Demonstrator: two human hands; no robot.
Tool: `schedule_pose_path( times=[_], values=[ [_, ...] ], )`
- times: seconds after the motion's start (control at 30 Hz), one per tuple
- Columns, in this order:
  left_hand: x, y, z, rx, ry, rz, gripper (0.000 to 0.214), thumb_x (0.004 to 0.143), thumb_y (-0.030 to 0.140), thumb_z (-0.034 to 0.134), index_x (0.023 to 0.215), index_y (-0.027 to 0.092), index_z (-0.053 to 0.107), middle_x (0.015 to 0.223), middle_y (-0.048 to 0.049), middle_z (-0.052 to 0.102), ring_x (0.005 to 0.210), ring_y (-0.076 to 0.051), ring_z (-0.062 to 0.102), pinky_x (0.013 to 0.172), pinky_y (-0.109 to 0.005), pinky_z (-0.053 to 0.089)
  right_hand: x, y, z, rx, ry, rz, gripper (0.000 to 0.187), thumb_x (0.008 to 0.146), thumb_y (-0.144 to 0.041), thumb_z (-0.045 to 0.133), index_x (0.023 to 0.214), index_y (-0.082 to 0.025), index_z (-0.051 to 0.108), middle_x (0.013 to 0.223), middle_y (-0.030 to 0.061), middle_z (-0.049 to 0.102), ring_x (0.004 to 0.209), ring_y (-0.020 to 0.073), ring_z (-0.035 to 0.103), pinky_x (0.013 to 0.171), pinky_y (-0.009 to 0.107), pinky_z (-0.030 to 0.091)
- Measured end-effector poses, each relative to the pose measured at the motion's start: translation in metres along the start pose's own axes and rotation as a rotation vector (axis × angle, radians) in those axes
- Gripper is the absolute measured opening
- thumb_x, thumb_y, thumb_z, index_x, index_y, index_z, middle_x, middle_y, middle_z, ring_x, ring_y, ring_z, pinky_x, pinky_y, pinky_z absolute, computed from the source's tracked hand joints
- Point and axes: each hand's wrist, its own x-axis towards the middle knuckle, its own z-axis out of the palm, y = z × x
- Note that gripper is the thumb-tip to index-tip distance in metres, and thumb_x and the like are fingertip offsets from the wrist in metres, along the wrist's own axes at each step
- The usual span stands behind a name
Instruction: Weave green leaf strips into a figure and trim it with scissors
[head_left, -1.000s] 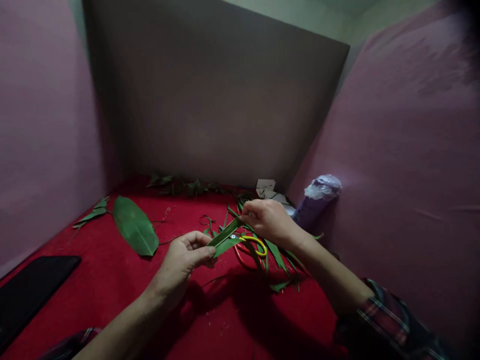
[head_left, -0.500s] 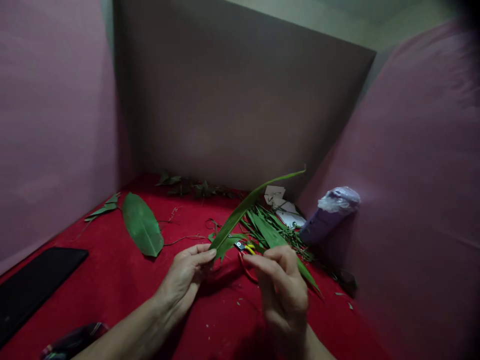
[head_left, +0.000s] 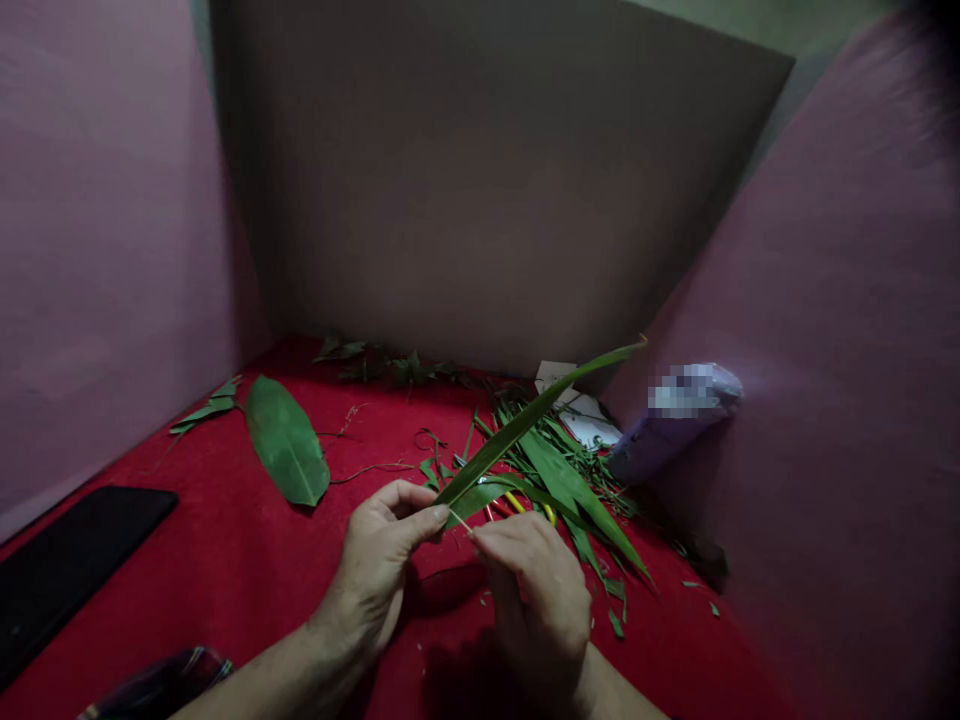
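Clock: centred on the left thumb tip, 12 o'clock straight away from the person.
Leaf [head_left: 517, 425]: long and narrow; its near end sits in the left hand [head_left: 367, 565], and the rest rises free toward 2 o'clock, tip in the air.
Left hand: thumb pressed down on forefinger, clamped on the base of the leaf.
Right hand [head_left: 536, 580]: at 4 o'clock; thumb and forefinger appear pinched together on the outer end of a stick [head_left: 460, 521].
Stick: thin and pale, bridging the two grips toward 4 o'clock; too small to tell whether splinter or stem.
Lower blade [head_left: 484, 494]: runs from the left grip toward 3 o'clock, beneath the leaf; whether a fold of it or a separate piece, I cannot tell.
Weight: likely next to nothing; the blade stands out from one pinch with only a slight bow.
Stiffness: probably springy lengthwise, soft across, easily creased.
Fragility: likely to split along the veins if twisted; the stick could snap under a sideways push.
Surface: perhaps smooth enough to slide in a loose pinch.
Best hold: the leaf flat near its base, beside the midrib; the stick close to where it meets the leaf.
Scissors [head_left: 514, 502]: 2 o'clock, red and yellow handles partly covered by the lower blade.
Pile [head_left: 559, 440]: loose greenery, 2 o'clock, beyond the scissors.
Broad leaf [head_left: 287, 440]: lying flat on the red cloth [head_left: 262, 580], 10 o'clock, well apart.
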Motion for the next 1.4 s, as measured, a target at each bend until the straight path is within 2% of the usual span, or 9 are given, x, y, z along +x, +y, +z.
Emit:
schedule_pose_path(
  times=[0.2,0.37,0.57,0.67,0.8,0.97,1.2,1.4],
  values=[
    [-0.002,0.002,0.002,-0.068,-0.015,-0.067,0.027,0.048,0.015,0.074,0.070,0.013,0.058,0.059,0.0013,0.060,0.054,-0.009,0.055,0.056,-0.021,0.044,-0.002,0.009,-0.002,-0.108,-0.006,-0.039,0.030,0.074,0.000,0.052,0.096,-0.019,0.057,0.077,0.0048,0.066,0.069,0.0161,0.058,0.061,0.032,0.043],
    [-0.003,0.004,0.002,-0.103,-0.008,-0.107,0.022,0.052,0.011,0.070,0.072,0.011,0.061,0.064,-0.0010,0.063,0.057,-0.011,0.057,0.057,-0.022,0.047,-0.001,0.012,-0.005,-0.158,-0.016,-0.039,0.028,0.075,0.000,0.051,0.095,-0.019,0.056,0.077,0.0048,0.065,0.068,0.0154,0.057,0.061,0.031,0.042],
    [-0.002,0.001,0.001,-0.131,-0.027,-0.117,0.019,0.056,0.010,0.069,0.074,0.011,0.063,0.068,-0.0039,0.067,0.061,-0.012,0.061,0.062,-0.021,0.049,0.002,0.010,-0.010,-0.248,-0.048,-0.156,0.027,0.072,-0.001,0.050,0.094,-0.017,0.055,0.075,0.0062,0.067,0.068,0.0176,0.057,0.061,0.033,0.041],
    [-0.003,0.000,0.001,-0.162,-0.063,-0.126,0.018,0.059,0.010,0.068,0.077,0.011,0.065,0.075,-0.0057,0.068,0.067,-0.013,0.062,0.066,-0.022,0.050,0.001,0.012,-0.011,-0.309,-0.074,-0.175,0.027,0.072,-0.003,0.051,0.094,-0.016,0.056,0.077,0.0073,0.067,0.069,0.0182,0.058,0.063,0.033,0.042],
    [-0.006,0.003,0.002,-0.191,-0.130,-0.155,0.021,0.067,0.011,0.061,0.088,0.010,0.064,0.083,-0.0089,0.068,0.075,-0.017,0.063,0.073,-0.029,0.051,0.001,0.015,-0.011,-0.362,-0.056,-0.189,0.025,0.072,-0.003,0.050,0.094,-0.015,0.057,0.077,0.0069,0.068,0.071,0.0178,0.059,0.064,0.032,0.042],
    [-0.011,0.009,0.005,-0.209,-0.182,-0.168,0.020,0.072,0.008,0.054,0.092,0.008,0.061,0.087,-0.0113,0.067,0.080,-0.019,0.062,0.079,-0.033,0.049,0.002,0.015,-0.012,-0.395,-0.059,-0.191,0.022,0.073,-0.004,0.050,0.092,-0.013,0.058,0.076,0.0070,0.067,0.070,0.0174,0.059,0.063,0.031,0.042],
    [-0.011,0.005,0.005,-0.166,-0.217,-0.165,0.033,0.069,0.006,0.060,0.101,0.009,0.054,0.091,-0.0120,0.066,0.080,-0.019,0.063,0.079,-0.036,0.049,0.002,0.014,-0.012,-0.369,-0.040,-0.188,0.021,0.072,-0.005,0.053,0.089,-0.015,0.059,0.079,0.0066,0.067,0.073,0.0181,0.059,0.066,0.033,0.044],
    [-0.009,0.001,0.002,-0.166,-0.259,-0.116,0.035,0.070,0.009,0.061,0.103,0.008,0.053,0.093,-0.0128,0.066,0.088,-0.019,0.061,0.085,-0.032,0.044,0.003,0.010,-0.012,-0.340,-0.008,-0.206,0.019,0.070,-0.006,0.058,0.086,-0.015,0.060,0.078,0.0052,0.068,0.073,0.0170,0.058,0.068,0.033,0.046]
  ],
)
